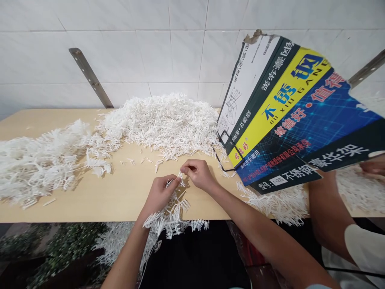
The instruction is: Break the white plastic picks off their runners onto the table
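Observation:
My left hand [163, 193] is closed on a white branched plastic sprig [172, 218], which trails below the fingers over the table's front edge. Thin white prongs stick out between thumb and forefinger. My right hand [199, 174] pinches the upper end of the same sprig, with its fingertips almost against my left thumb. Behind both hands lies a large heap of small white forked pieces [168, 124]. To the left spreads a pile of longer white branched sprigs [39, 160]. A few loose bits are scattered on the tabletop [120, 188] between them.
A printed cardboard panel [288, 116] stands tilted at the right, held in a black wire stand [221, 156]. Beyond it a co-worker's arm [327, 212] reaches over more white pieces [279, 204]. Metal brackets [90, 78] are on the tiled wall. Green foliage [69, 249] is below left.

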Available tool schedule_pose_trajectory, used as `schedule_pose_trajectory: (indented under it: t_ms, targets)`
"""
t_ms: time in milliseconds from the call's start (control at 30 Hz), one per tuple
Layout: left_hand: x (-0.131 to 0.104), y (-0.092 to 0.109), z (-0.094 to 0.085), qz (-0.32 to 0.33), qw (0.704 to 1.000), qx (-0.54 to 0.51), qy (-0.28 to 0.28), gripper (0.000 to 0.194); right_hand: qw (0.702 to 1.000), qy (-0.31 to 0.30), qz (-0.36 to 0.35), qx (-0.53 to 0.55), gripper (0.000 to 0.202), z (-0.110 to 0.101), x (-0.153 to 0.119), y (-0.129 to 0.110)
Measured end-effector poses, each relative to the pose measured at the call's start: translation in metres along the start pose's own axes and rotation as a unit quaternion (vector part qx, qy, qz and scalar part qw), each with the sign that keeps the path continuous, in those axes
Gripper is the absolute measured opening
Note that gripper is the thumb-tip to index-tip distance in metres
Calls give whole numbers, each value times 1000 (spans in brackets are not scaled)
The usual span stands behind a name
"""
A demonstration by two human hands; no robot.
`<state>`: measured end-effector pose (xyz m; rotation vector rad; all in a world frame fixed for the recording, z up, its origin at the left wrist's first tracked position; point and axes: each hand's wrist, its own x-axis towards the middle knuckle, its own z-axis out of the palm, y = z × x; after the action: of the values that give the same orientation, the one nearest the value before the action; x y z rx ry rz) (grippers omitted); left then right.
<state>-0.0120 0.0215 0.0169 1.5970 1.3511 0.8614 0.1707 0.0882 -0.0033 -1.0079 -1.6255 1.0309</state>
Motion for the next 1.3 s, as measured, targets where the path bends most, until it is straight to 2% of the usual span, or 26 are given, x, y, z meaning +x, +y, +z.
schedule_pose_trajectory:
  t_ms: [100, 167, 300, 433, 567, 633, 733, 900, 1033, 1067, 1100, 1167, 1300]
  targets:
    - [-3, 0, -1, 8, 999, 25, -24, 48, 990, 114, 38, 79, 33, -4, 6, 10]
    - [-4, 0, 0, 3, 1000, 23, -20, 47, 985, 128, 56, 96, 33, -4, 10, 13]
    - [-3, -2, 2, -19, 999, -22, 26, 45, 999, 21, 37, 13, 22, 3, 10, 7]
    - [0, -4, 2, -21, 998, -33, 46, 44, 999, 10, -11, -34, 31, 3, 4, -10]
    - [1, -6, 2, -9, 999, -24, 47, 44, 991, -125, -33, -41, 26, -1, -1, -22]
    - [1, -6, 2, 0, 1000, -10, 30, 45, 990, -135, -6, -41, 17, 0, -3, -22]
    - [2, -5, 4, 11, 1000, 5, 6, 43, 996, -79, 27, -33, 15, 3, -5, -16]
    - [3, -2, 4, 11, 1000, 3, 6, 42, 999, -13, 19, -22, 17, 3, -5, -2]
    - [-3, -1, 1, 12, 1000, 16, -11, 44, 984, 134, 71, 96, 32, -2, 3, 10]
    - [-4, -1, 1, 9, 1000, 11, -10, 44, 979, 155, 80, 109, 33, -3, 5, 11]
    - [-5, -2, 1, 3, 1000, -1, -2, 43, 980, 153, 79, 102, 32, -3, 7, 11]
    - [-4, -5, 1, -12, 999, -32, 29, 41, 993, 103, 47, 39, 25, -1, 8, 7]
    - [0, -12, 3, -34, 994, -74, 75, 41, 998, 12, -38, -46, 37, -1, 3, -11]
